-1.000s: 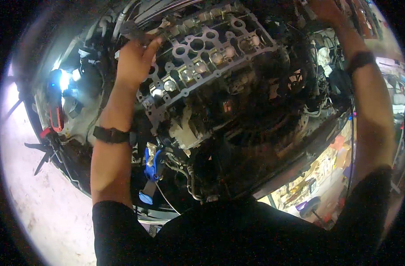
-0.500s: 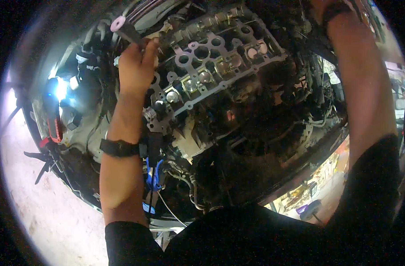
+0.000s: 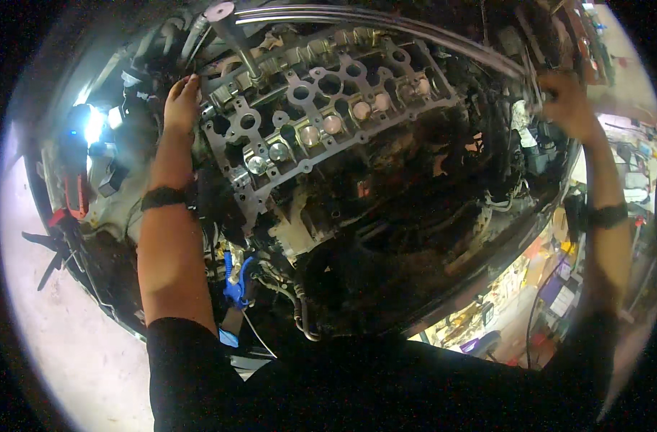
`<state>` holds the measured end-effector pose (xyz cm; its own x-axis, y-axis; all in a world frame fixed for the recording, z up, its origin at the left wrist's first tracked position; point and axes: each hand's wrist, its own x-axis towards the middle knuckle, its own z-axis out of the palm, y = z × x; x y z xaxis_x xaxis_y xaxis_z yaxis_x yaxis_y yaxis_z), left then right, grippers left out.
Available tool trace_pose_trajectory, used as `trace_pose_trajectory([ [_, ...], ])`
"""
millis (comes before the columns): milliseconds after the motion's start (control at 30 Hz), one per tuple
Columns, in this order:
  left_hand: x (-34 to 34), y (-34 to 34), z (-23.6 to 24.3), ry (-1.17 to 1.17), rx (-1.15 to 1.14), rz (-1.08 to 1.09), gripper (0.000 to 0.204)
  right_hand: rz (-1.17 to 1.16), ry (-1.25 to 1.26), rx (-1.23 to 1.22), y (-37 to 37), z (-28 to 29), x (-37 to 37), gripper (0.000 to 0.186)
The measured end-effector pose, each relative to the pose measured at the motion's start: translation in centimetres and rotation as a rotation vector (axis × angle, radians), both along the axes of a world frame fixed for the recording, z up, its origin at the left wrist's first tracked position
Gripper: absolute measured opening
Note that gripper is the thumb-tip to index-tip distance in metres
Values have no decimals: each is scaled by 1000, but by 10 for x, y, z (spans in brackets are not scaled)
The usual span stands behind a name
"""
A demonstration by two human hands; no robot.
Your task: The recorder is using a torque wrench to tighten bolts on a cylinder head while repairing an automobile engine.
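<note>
My left hand point(image 3: 182, 101) has curled fingers at the upper left end of the bare engine cylinder head point(image 3: 307, 165); whatever lies under them is unclear. Beside it, a dark cylindrical tool point(image 3: 235, 43) with a pale round end stands tilted, its lower end on the head's upper part. My right hand point(image 3: 566, 101) is raised at the far right of the engine bay, fingers bent near the end of long metal bars point(image 3: 487, 55); what it holds is too blurred to name.
A lit work lamp point(image 3: 91, 126) and a red-handled tool point(image 3: 76, 191) are at left. A blue-handled tool point(image 3: 235, 284) hangs below the head. Black clamps point(image 3: 44, 252) sit on the left body edge, and cluttered items point(image 3: 559, 295) show beyond the front edge at lower right.
My left hand has released the cylindrical tool and moved slightly left. My right hand has come down from the top right corner, exposing long bars across the top.
</note>
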<state>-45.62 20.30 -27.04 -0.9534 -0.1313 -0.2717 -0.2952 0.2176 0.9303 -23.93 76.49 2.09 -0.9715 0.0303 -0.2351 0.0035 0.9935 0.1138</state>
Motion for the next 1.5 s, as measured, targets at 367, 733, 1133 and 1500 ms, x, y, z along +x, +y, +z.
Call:
trace_pose_trajectory([
  [367,-10,-9,-23,88,-9,-161,33,-744,-947,-1204,-93,17,118,48],
  [733,-16,-8,-46,166,40,-116,29,-1227,-1005,-1490,-314,13,201,51],
  [1133,-15,2,-24,12,33,-157,35,-915,-603,-1584,-478,-25,208,26],
  [1500,15,73,56,454,-916,-1022,45,-612,-360,-1357,-382,10,209,39],
])
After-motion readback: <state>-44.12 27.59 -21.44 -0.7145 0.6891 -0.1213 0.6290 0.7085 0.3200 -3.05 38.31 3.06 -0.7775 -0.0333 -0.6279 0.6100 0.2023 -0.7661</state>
